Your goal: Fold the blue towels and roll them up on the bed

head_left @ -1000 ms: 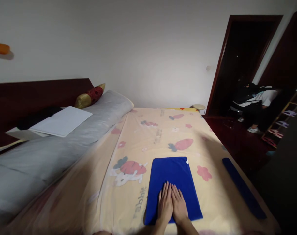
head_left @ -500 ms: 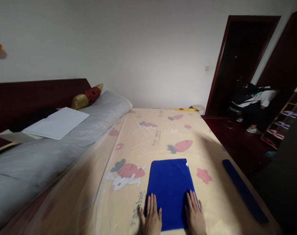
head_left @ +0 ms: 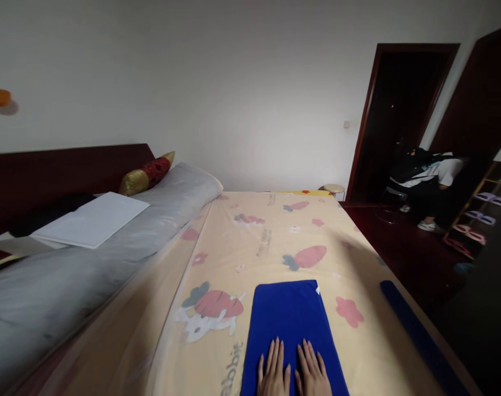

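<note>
A folded blue cloth (head_left: 289,316) lies flat on the cream cartoon-print bed sheet (head_left: 270,242), near the front edge. My left hand (head_left: 273,374) and my right hand (head_left: 313,375) rest side by side on the cloth's near end. Both lie palm down with fingers stretched out and hold nothing. A small white tag shows at the cloth's far right corner.
A second blue cloth strip (head_left: 419,335) lies along the bed's right edge. A long grey bolster (head_left: 105,247) with a white sheet (head_left: 91,220) and a red-gold cushion (head_left: 147,173) runs along the left. A person (head_left: 427,179) bends over by the dark doorway.
My hands slid from the middle of the cloth out to its two sides, then came back together at its middle. The view tilted up slightly.
</note>
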